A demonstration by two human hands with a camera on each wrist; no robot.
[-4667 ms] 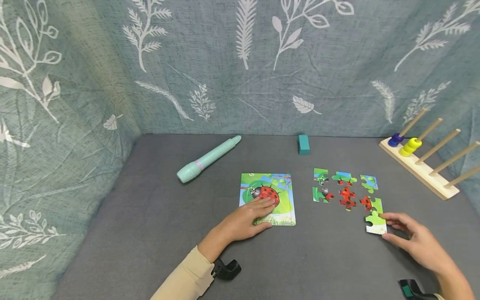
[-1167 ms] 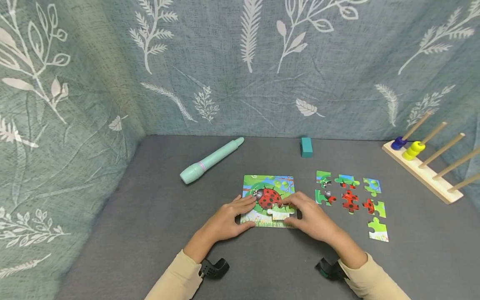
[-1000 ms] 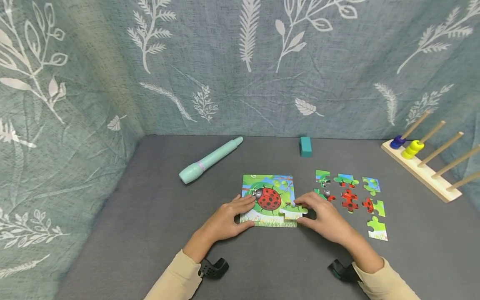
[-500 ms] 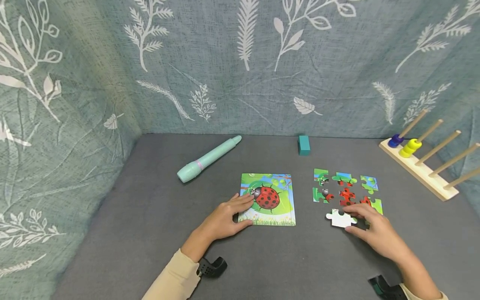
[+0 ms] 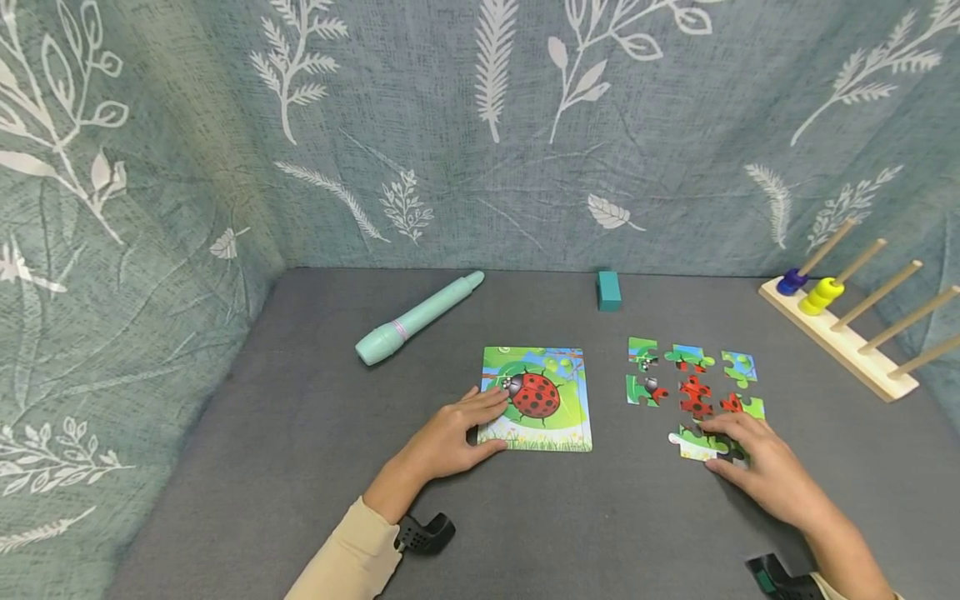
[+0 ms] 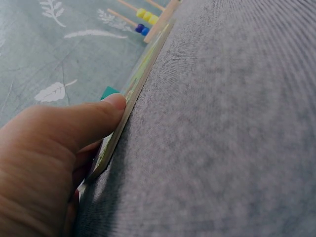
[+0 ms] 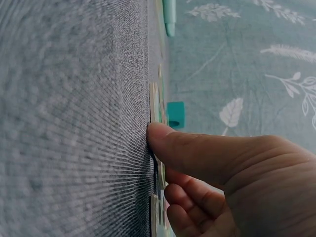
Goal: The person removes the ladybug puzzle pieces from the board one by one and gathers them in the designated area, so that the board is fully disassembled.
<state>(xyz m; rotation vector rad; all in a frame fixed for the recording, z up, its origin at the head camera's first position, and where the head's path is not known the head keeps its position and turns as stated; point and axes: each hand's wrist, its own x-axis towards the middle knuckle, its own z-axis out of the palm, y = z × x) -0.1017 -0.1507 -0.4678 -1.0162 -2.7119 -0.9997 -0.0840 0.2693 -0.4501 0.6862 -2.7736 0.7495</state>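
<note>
A square ladybug puzzle board (image 5: pixel 555 425) lies flat on the dark table. My left hand (image 5: pixel 459 437) rests on its lower left part, fingers extended over the picture and the thumb (image 6: pixel 114 104) along the near edge. My right hand (image 5: pixel 761 462) pinches a green-and-white puzzle piece (image 5: pixel 693 446) between thumb and fingertips, low over the table below the red middle piece (image 5: pixel 696 397). In the right wrist view the thumb (image 7: pixel 165 138) presses the piece's near edge. The hand covers most of the corner piece beside it and part of the red-and-green piece (image 5: pixel 752 407) above.
Loose puzzle pieces stand in rows at right, among them a top left piece (image 5: pixel 642 350), a top middle piece (image 5: pixel 688 357) and a blue-green piece (image 5: pixel 739 365). Behind lie a mint toy microphone (image 5: pixel 420 317) and a teal block (image 5: pixel 609 292). A wooden peg rack (image 5: pixel 847 346) stands far right.
The right hand has carried the piece from over the board to the right, beside the other loose pieces. Its white face has turned back to the picture side. The left hand stays on the board.
</note>
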